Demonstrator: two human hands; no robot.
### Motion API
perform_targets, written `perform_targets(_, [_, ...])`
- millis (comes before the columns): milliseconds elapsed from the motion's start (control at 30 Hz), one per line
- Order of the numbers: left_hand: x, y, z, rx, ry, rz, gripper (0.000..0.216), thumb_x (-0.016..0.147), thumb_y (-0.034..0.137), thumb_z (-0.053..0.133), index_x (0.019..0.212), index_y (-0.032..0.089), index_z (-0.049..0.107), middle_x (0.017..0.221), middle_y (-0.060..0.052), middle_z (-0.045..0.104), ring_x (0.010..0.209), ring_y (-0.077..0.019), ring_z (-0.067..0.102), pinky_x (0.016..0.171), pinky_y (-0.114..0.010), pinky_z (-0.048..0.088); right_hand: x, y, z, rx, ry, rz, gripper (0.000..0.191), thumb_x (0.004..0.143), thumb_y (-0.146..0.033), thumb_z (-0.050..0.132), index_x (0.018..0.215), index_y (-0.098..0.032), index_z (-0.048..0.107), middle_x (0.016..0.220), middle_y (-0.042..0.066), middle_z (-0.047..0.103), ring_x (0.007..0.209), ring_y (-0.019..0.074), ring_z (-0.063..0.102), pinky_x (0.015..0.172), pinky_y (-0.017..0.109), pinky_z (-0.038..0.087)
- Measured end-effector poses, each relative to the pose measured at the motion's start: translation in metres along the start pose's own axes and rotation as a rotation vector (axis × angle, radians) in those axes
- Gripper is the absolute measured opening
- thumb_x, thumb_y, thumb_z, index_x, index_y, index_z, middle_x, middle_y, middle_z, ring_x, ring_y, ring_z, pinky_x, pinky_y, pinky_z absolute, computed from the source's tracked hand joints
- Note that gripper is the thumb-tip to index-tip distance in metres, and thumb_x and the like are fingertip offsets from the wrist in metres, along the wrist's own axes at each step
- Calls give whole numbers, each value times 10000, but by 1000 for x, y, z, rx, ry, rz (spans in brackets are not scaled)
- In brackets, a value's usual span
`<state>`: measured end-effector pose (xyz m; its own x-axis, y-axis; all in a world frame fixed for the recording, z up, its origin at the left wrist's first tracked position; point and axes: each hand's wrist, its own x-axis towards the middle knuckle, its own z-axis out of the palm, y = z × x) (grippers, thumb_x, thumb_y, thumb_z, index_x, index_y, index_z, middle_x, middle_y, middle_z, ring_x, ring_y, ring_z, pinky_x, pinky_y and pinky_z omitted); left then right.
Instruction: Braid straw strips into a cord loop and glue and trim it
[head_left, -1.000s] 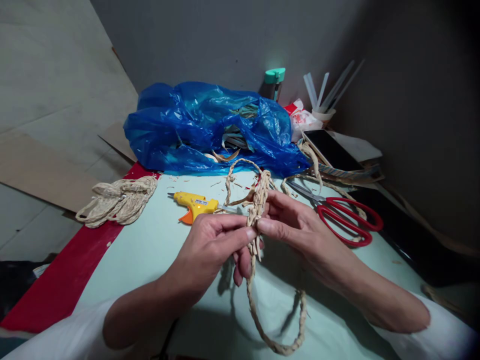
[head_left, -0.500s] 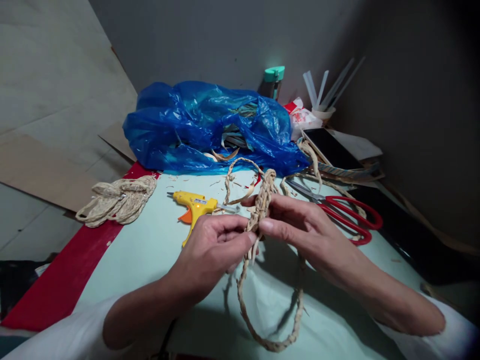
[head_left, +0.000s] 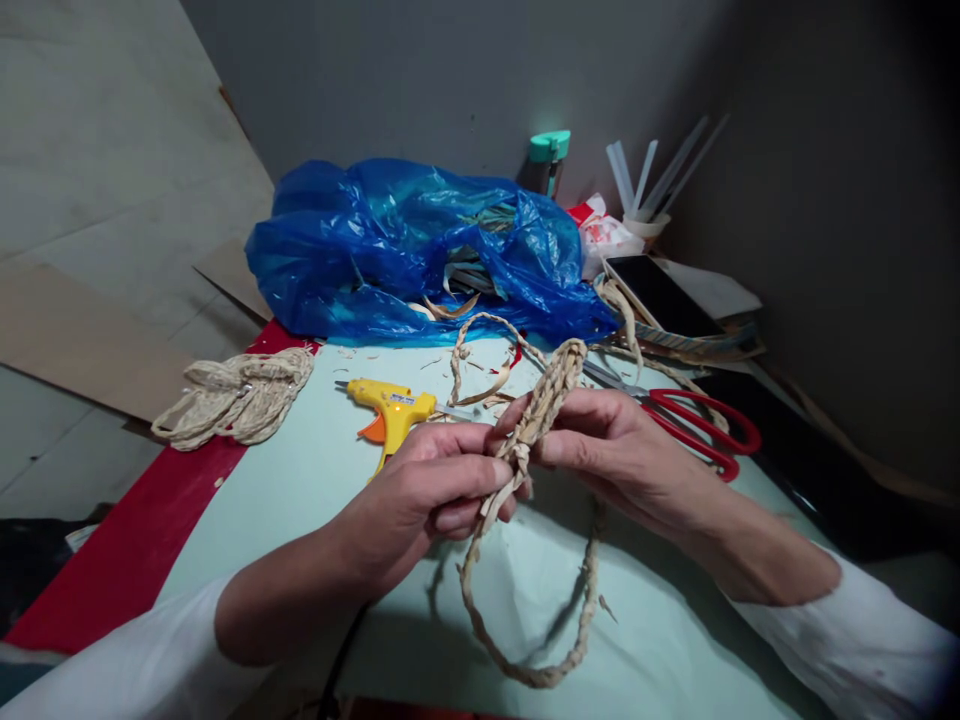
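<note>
Between both hands is a folded bundle of braided straw cord point(head_left: 553, 392), tilted with its top leaning right. My left hand point(head_left: 442, 485) pinches its lower end, where short loose strand ends stick out. My right hand point(head_left: 611, 440) grips the bundle's right side, thumb in front, with the other fingertips partly hidden behind it. From the bundle a long loop of the same cord hangs down in front of the table, and another length runs back across the tabletop. A yellow glue gun point(head_left: 390, 405) lies just beyond my left hand. Red-handled scissors point(head_left: 705, 425) lie beyond my right wrist.
A blue plastic bag point(head_left: 405, 250) with dried strands fills the back of the table point(head_left: 292, 480). Coiled cord point(head_left: 240, 397) lies at left on a red strip. At back right are a phone point(head_left: 664, 295), a cup of glue sticks point(head_left: 646, 225) and a green-capped bottle point(head_left: 550, 150).
The cord bundle has tilted to the right and turned, showing more of its braided side. Both hands have shifted their grip slightly, and the hanging loop has swung a little left.
</note>
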<state>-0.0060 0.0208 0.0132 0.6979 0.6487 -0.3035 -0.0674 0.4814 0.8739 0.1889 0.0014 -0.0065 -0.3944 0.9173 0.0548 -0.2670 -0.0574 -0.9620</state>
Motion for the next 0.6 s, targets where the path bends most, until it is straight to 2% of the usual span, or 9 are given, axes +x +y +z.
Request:
perform_targets(300, [-1,-1,1,48,-21,-10,136,877,234,586,819,111,588,647,34,469,465,-15,206,435,-200,122,1,5,-1,25,7,-10,196,870,-260,722,1059,-250,770,1002,18,752,895,124,669,823,218,498])
perform_targets(467, [-1,-3,2,70,33,-22,130,883,241,584,827,124,597,637,45,439,473,-21,199,422,-189,126,1,5,-5,-7,-14,-9,233,879,-248,710,1106,-263,758,1031,18,756,938,148,694,876,250,512])
perform_targets(600, [-3,-4,1,201,102,-55,147,875,267,577,812,140,619,614,47,412,490,-39,245,426,-183,175,1,3,-7,-65,-4,-2,256,862,-235,725,1113,-266,759,1032,22,761,925,167,708,900,281,531])
